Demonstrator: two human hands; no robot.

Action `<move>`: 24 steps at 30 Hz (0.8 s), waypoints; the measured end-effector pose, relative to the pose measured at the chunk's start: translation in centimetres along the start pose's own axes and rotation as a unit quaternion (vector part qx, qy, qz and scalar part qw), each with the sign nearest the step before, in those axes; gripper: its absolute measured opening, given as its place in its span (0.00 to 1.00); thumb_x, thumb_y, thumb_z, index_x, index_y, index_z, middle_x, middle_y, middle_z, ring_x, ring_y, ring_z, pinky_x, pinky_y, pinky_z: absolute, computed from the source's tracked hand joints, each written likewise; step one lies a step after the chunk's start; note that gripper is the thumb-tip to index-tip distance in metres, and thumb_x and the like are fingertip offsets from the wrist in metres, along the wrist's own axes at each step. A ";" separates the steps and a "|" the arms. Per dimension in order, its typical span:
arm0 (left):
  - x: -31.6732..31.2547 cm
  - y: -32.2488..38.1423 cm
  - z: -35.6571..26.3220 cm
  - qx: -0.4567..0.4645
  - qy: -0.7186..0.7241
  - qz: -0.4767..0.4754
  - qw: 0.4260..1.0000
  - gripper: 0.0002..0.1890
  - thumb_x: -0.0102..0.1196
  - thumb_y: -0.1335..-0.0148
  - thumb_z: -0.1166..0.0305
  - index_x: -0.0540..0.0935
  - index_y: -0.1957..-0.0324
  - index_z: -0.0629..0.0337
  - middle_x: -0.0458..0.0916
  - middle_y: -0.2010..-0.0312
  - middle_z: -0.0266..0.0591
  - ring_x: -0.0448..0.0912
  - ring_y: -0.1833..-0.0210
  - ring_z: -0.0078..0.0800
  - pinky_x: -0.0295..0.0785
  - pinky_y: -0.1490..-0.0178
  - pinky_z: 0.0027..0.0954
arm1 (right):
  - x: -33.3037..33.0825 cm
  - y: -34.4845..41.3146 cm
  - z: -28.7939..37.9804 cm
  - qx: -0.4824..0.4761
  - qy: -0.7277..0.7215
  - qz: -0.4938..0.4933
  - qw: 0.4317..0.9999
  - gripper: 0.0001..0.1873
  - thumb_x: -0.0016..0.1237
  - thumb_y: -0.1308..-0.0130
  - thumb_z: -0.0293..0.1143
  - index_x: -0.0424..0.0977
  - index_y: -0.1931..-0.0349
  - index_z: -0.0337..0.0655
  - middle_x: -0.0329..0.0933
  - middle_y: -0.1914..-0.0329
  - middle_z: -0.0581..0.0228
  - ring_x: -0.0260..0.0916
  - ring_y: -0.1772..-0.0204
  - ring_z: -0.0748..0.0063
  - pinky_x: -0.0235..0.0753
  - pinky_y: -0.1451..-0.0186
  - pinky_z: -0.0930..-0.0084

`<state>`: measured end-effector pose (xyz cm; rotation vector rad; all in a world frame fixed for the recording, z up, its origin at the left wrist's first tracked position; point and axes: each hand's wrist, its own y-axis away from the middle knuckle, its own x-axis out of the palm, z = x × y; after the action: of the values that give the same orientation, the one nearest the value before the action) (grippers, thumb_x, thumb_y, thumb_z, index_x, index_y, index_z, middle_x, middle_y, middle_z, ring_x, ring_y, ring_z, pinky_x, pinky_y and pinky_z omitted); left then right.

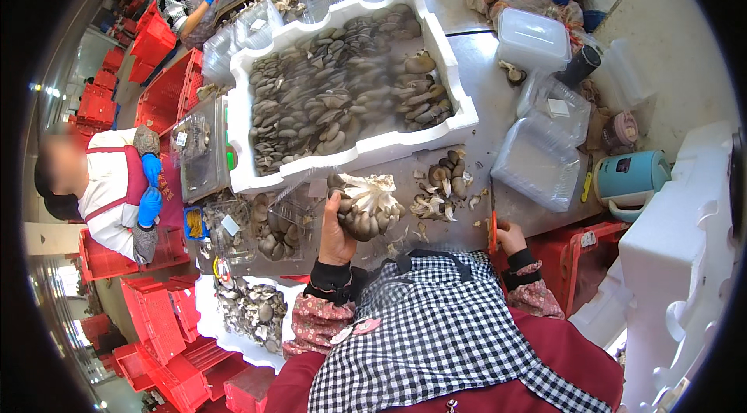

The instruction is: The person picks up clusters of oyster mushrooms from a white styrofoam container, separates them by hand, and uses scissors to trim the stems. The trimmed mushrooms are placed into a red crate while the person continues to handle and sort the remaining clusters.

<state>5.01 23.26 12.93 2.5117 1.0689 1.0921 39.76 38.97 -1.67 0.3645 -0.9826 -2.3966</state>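
My left hand (337, 232) grips a cluster of oyster mushrooms (369, 209) with its pale stem base turned up and the grey-brown caps below. My right hand (511, 238) is closed around a tool with an orange handle (494, 231), held near the front edge of the metal table; what kind of tool it is cannot be made out. Between the hands lie a smaller mushroom cluster (448, 175) and torn stem pieces (432, 207). Behind them stands a white foam box (373, 151) holding rows of mushrooms (332, 98). An open clear plastic container (283, 226) with mushrooms sits beside my left hand.
On the right are clear plastic containers (540, 165), a yellow-handled knife (586, 182) and a blue kettle (633, 177). Another foam box (207, 308) with mushrooms stands at lower left. Two people in blue gloves (150, 206) are on the left, among red crates (154, 314).
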 end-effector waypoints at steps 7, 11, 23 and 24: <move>-0.3 -0.1 1.0 0.027 -0.065 0.001 0.997 0.25 0.55 0.34 0.58 0.68 0.38 0.55 0.76 0.50 0.37 0.75 0.47 0.27 0.72 0.43 0.33 | 3.0 2.0 -0.2 -0.130 0.125 -0.072 0.981 0.24 0.62 0.41 0.46 0.78 0.58 0.31 0.79 0.70 0.60 0.76 0.68 0.73 0.76 0.63 0.74; -0.7 -0.4 0.3 -0.080 0.029 -0.009 0.996 0.27 0.51 0.33 0.50 0.71 0.39 0.55 0.77 0.47 0.39 0.77 0.46 0.33 0.75 0.44 0.39 | 3.0 3.1 2.5 -0.169 0.182 0.035 0.968 0.27 0.62 0.42 0.45 0.70 0.55 0.31 0.78 0.65 0.56 0.76 0.62 0.66 0.76 0.59 0.70; 0.0 -0.5 0.8 -0.239 0.122 0.069 0.961 0.28 0.52 0.37 0.42 0.77 0.47 0.54 0.80 0.50 0.40 0.78 0.47 0.38 0.72 0.41 0.44 | 6.9 3.3 12.6 -0.359 0.380 0.136 0.842 0.49 0.66 0.56 0.64 0.60 0.50 0.29 0.64 0.52 0.44 0.69 0.49 0.41 0.72 0.46 0.57; 0.2 -0.4 0.9 -0.233 0.117 0.076 0.962 0.28 0.52 0.37 0.42 0.77 0.47 0.54 0.80 0.50 0.40 0.78 0.47 0.38 0.72 0.41 0.44 | 7.0 3.2 12.9 -0.371 0.392 0.138 0.830 0.50 0.65 0.56 0.66 0.60 0.49 0.28 0.64 0.51 0.44 0.68 0.48 0.40 0.72 0.45 0.56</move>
<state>5.47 23.74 12.24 2.1488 0.5775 1.5096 29.60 40.49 9.31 0.7446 0.2643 -1.8645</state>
